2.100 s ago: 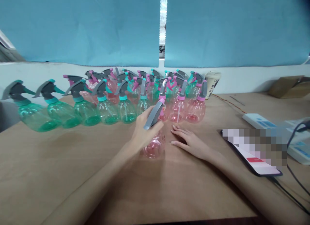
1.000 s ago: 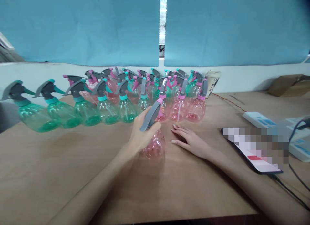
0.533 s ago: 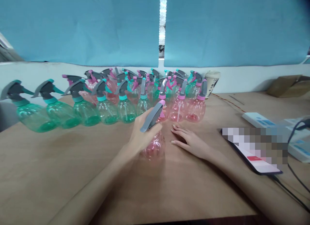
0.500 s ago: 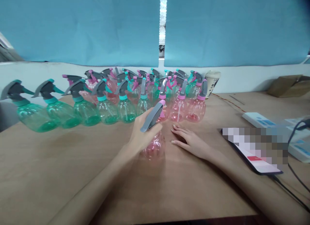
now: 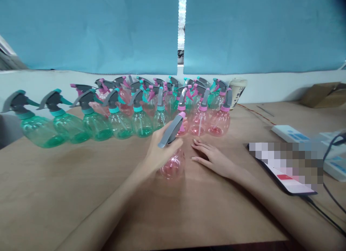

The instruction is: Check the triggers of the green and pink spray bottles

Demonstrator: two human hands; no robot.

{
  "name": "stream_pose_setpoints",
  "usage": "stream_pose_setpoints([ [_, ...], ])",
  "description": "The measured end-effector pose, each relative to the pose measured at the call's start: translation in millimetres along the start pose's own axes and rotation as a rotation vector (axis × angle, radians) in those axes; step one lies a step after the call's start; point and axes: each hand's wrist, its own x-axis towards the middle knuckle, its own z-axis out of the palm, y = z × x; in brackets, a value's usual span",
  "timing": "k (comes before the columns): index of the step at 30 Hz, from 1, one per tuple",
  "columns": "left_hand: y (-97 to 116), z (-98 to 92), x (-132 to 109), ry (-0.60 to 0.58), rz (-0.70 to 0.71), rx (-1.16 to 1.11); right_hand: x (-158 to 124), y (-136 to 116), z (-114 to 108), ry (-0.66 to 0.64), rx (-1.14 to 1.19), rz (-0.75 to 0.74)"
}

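My left hand [image 5: 159,150] is wrapped round the neck of a clear pink spray bottle [image 5: 173,165] with a grey trigger head [image 5: 171,130]. The bottle stands on the wooden table [image 5: 81,193] in front of me. Just right of the bottle, my right hand [image 5: 213,158] lies flat on the table with its fingers stretched out, holding nothing. Behind both hands stand several rows of green spray bottles [image 5: 94,123] and pink spray bottles [image 5: 220,119].
A paper cup [image 5: 237,90] stands at the right end of the bottle rows. A phone [image 5: 286,171] with a cable lies to the right, white boxes [image 5: 289,133] beyond it. A cardboard box [image 5: 321,94] sits far right. Blue blinds [image 5: 108,31] hang behind.
The pink bottle's trigger head has shifted slightly in my left hand. My right hand has stayed flat where it was.
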Motion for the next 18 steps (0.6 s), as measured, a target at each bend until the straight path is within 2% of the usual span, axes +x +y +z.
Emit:
stream_pose_setpoints([
  [9, -4.2, -0.1, -1.9, 0.065, -0.027, 0.007, 0.2, -3.4, 2.7, -0.001, -0.03, 0.031],
  [18, 0.5, -0.1, -0.6, 0.042, -0.03, 0.001, -0.4, -2.4, 0.9, 0.017, -0.005, 0.007],
])
